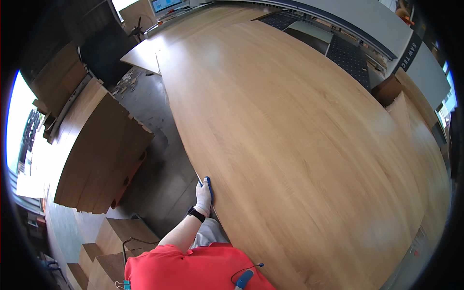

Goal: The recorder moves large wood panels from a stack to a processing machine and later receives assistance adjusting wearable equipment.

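The large wood-grain board [299, 140] lies flat in front of you and fills most of the view, running from your body out to the machine bed [338, 48] at its far end. To the left of the board, across a strip of dark floor [159, 174], stands a stack of brown panels [96, 150], and smaller cut panels [121, 237] sit nearer you, also left of the board. Your left hand [204, 195], in a white glove with blue palm coating and a dark watch at the wrist, rests on the board's near left edge, fingers curled over that edge and gripping it. Your right hand is out of view.
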Motion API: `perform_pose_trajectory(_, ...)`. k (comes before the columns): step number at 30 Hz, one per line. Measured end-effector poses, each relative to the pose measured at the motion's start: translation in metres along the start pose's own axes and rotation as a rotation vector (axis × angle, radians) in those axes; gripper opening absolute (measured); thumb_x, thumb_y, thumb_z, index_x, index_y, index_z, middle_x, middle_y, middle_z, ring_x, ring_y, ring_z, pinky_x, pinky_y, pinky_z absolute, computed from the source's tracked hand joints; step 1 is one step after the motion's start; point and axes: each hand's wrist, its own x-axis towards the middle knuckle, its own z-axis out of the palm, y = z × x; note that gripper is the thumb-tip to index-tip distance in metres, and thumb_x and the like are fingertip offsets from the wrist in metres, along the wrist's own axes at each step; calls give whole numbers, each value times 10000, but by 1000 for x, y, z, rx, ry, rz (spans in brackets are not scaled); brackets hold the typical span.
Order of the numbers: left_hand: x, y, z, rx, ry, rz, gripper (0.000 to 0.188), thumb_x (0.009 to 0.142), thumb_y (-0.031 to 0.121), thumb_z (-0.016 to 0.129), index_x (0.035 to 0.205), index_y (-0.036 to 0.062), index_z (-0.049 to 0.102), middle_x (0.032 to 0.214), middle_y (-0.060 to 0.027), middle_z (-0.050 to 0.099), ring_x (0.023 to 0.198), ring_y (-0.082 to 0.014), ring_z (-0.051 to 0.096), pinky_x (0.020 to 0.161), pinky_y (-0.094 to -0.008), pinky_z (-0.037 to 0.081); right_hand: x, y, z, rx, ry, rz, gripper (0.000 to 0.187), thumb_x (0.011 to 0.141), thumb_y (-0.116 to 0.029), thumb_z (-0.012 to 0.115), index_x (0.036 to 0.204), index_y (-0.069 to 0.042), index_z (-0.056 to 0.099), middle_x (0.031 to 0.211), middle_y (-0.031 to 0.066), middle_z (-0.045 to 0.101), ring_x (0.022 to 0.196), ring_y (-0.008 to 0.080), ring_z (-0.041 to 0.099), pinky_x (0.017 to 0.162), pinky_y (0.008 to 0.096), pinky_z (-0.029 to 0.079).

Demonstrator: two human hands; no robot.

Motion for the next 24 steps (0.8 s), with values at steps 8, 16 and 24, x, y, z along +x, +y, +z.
perform_pose_trajectory(8,206,84,37,-49,-124,33,347,1038,273,513,1188,-24,613,1017,-48,671,857,-145,603,785,-312,506,-150,-127,-40,641,-102,-193,579,1032,-461,373,1393,-32,517,1389,188,548,1256,351,531,1086,429,399)
perform_pose_trajectory(16,537,187,72,120,83,151,728,990,573,456,1347,-61,453,1251,-253,630,1136,-385,625,951,-437,489,-329,-288,12,1409,-751,-138,605,995,-497,427,1415,-67,498,1419,129,528,1296,328,491,1111,461,361)
perform_pose_trajectory(24,456,40,-95,-59,-8,-233,374,979,483,564,1135,144,546,706,17,486,587,-114,489,514,-271,418,-490,-380,145,1574,-1205,254,637,953,-519,448,1422,-90,493,1448,108,515,1332,337,461,1116,496,353)
